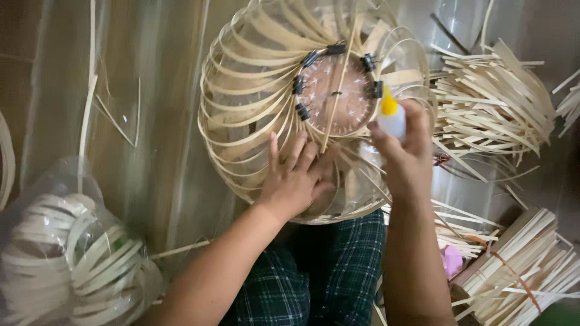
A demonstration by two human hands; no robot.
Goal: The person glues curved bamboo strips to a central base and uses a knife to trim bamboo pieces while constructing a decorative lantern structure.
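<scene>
The left hand (294, 178) lies flat, fingers spread, on the curved pale strips of a round bamboo frame (254, 102) resting over the person's lap. The right hand (406, 157) grips a small white bottle (391, 118) with a yellow tip, just beside the frame's round wooden disc (335, 93), which is ringed with black clips (302, 111). Loose flat bamboo strips (489, 102) are piled to the right.

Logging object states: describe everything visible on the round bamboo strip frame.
The bamboo strip frame is a rounded, open cage of pale, thin curved strips fanning out from a round brownish disc. Small black clips pin strip ends around the disc's rim. It rests over the person's lap, disc facing up. The left hand presses on its strips; the right hand holds a small yellow-capped bottle at the disc's edge.
</scene>
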